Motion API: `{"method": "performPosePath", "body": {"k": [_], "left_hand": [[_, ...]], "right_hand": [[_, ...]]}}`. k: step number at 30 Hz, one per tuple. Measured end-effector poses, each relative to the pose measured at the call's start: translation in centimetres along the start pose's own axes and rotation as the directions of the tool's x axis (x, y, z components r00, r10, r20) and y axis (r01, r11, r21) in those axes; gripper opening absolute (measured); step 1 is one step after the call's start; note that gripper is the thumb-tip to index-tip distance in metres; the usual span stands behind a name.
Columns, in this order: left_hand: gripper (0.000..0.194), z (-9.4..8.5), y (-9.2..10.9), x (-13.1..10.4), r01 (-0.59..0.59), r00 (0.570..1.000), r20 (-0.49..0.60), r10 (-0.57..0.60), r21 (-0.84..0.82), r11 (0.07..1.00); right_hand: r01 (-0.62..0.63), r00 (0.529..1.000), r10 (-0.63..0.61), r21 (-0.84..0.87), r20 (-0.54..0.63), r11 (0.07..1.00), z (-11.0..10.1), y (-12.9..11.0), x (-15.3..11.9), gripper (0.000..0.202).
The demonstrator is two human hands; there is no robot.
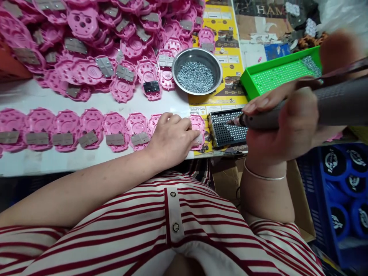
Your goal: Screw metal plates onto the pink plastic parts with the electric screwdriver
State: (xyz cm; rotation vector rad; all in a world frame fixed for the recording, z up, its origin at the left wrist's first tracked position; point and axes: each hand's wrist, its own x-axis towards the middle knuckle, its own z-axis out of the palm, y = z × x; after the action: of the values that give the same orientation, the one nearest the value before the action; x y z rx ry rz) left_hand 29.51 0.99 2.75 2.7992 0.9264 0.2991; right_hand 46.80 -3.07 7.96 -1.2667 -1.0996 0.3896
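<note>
Row of plastic housings (86,130) along the table (86,163) front edge; heap of housings (94,46) behind it. Bowl of screws (196,71) right of heap. Perforated screw plate (225,128) right of row; tray (276,71) behind plate. Crate (342,191) below, right.

- We see pink plastic shells (115,128) in a row, smooth with a soft sheen, each carrying a dull grey metal plate (114,139).
- Our left hand (172,140) rests on one shell at the row's end.
- The bowl (216,73) is brushed steel, shiny at the rim, filled with bright little metal screws (195,76).
- Our right hand (287,130) grips a screwdriver (316,105) with a matt grey, finely textured handle.
- Its tip sits over a black perforated tray (227,132) with a metallic edge.
- The green tray (250,82) looks like glossy plastic.
- Printed paper sheets (227,27) lie glossy on the matt white tabletop (86,165).
- Our shirt (143,230) is striped knit cloth, soft and matt.
</note>
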Motion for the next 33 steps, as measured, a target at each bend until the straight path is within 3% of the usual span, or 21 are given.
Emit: {"method": "performPosePath", "body": {"k": [2,4,11,17,24,33], "left_hand": [[0.025,0.0,0.0,0.1,-0.001,1.0,-0.001,0.001,0.005,1.0],[0.025,0.0,0.1,0.1,0.002,1.0,0.0,-0.002,0.008,1.0],[0.023,0.0,0.2,0.0,-0.001,1.0,-0.014,0.001,0.014,1.0],[0.023,0.0,0.1,0.0,0.004,1.0,0.002,-0.004,0.014,1.0],[0.025,0.0,0.1,0.0,0.004,1.0,0.015,-0.005,0.01,1.0],[0.028,0.1,-0.1,-0.2,0.017,1.0,0.001,-0.017,-0.02,1.0]], "right_hand": [[0.171,0.981,-0.163,0.073,-0.103,0.983,0.5,0.8,0.1,0.035],[0.228,0.971,-0.218,0.1,-0.099,0.968,0.9,1.2,0.1,0.026],[0.178,0.983,-0.167,0.153,-0.079,0.972,1.2,1.9,0.0,0.027],[0.14,0.99,-0.14,-0.011,-0.028,0.99,1.3,2.9,0.0,0.042],[0.125,0.991,-0.125,0.007,0.044,0.992,1.2,2.8,-0.2,0.041],[0.194,0.972,-0.185,0.044,-0.146,0.98,1.5,0.8,-0.2,0.032]]}}
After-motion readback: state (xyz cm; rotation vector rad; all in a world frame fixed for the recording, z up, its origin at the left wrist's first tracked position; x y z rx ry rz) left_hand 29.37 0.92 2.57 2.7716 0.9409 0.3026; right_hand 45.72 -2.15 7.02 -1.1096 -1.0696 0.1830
